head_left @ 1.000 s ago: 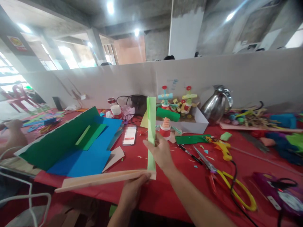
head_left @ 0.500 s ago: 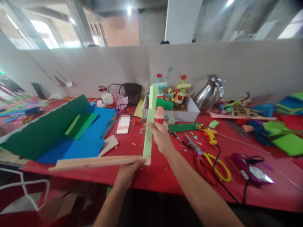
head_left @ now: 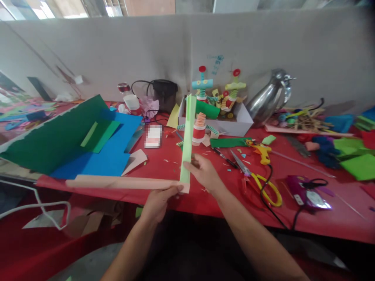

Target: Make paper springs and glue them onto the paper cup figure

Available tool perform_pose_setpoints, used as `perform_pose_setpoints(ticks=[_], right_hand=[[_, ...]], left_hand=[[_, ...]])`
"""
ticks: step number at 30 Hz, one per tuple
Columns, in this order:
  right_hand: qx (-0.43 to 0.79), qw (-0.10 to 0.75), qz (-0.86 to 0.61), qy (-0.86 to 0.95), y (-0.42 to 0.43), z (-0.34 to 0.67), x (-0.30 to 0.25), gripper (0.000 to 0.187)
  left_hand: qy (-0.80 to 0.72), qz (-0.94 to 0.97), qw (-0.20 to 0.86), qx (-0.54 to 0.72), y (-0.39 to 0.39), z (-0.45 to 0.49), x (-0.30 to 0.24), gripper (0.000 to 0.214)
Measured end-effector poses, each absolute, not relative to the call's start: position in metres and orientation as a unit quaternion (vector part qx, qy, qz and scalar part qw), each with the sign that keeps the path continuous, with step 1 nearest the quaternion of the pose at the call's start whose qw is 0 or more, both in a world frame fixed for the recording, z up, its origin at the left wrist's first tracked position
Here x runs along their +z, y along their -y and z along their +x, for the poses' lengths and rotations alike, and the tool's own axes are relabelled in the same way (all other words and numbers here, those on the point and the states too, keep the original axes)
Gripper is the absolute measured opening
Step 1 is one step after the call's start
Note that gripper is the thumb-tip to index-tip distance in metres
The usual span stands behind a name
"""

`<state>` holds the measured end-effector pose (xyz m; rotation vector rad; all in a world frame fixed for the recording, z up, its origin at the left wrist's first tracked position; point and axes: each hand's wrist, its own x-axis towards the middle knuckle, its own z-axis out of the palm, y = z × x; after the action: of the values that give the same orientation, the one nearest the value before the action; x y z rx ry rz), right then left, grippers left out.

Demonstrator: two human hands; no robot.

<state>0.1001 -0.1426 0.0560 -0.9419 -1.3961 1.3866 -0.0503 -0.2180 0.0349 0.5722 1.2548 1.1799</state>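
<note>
My left hand (head_left: 158, 201) is closed on the right end of a long, folded, peach-coloured paper strip (head_left: 123, 182), which stretches away to the left above the table's front edge. A light green paper strip (head_left: 187, 148) stands nearly upright from that end, meeting the peach strip at about a right angle. My right hand (head_left: 205, 175) pinches the green strip low down, thumb in front and fingers behind. Just beyond it stands a red-and-white paper cup figure (head_left: 199, 132) with springy folded-paper arms.
Blue sheets (head_left: 105, 164) and a propped green board (head_left: 58, 136) lie left. To the right are scissors (head_left: 254, 179), a yellow glue gun (head_left: 263, 152) and a purple box (head_left: 307, 195) with a cord. Behind stand a white box (head_left: 234, 127) of paper figures and a steel jug (head_left: 268, 97).
The view has tilted downward. My right hand has slid down the green strip, nearer its lower end. My left hand still grips the peach strip.
</note>
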Motion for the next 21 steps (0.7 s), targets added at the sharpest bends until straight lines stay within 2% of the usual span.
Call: perform_pose_setpoints(ticks=[3, 5, 8, 12, 15, 17, 19, 21], right_hand=[[0.440, 0.499, -0.446, 0.598, 0.162, 0.121, 0.065, 0.023], [0.366, 0.489, -0.490, 0.622, 0.173, 0.139, 0.065, 0.021], [0.308, 0.391, -0.511, 0.701, 0.182, 0.162, 0.055, 0.025], [0.232, 0.290, -0.525, 0.766, 0.183, 0.173, 0.037, 0.048], [0.157, 0.241, -0.513, 0.809, 0.176, 0.179, 0.031, 0.051], [0.110, 0.215, -0.488, 0.839, 0.170, 0.186, 0.030, 0.052], [0.083, 0.194, -0.462, 0.861, 0.163, 0.194, 0.031, 0.056], [0.076, 0.176, -0.437, 0.879, 0.156, 0.202, 0.034, 0.061]], left_hand=[[-0.545, 0.246, 0.643, 0.479, 0.218, -0.067, 0.040, 0.029], [-0.539, 0.248, 0.642, 0.486, 0.209, -0.085, 0.045, 0.029], [-0.527, 0.267, 0.644, 0.487, 0.181, -0.116, 0.055, 0.020], [-0.604, 0.194, 0.592, 0.498, 0.133, -0.154, 0.069, 0.009], [-0.624, 0.201, 0.574, 0.490, 0.116, -0.173, 0.072, 0.013], [-0.645, 0.247, 0.555, 0.464, 0.120, -0.179, 0.070, 0.024], [-0.708, 0.322, 0.494, 0.387, 0.135, -0.178, 0.070, 0.040], [-0.778, 0.430, 0.354, 0.291, 0.154, -0.167, 0.070, 0.047]])
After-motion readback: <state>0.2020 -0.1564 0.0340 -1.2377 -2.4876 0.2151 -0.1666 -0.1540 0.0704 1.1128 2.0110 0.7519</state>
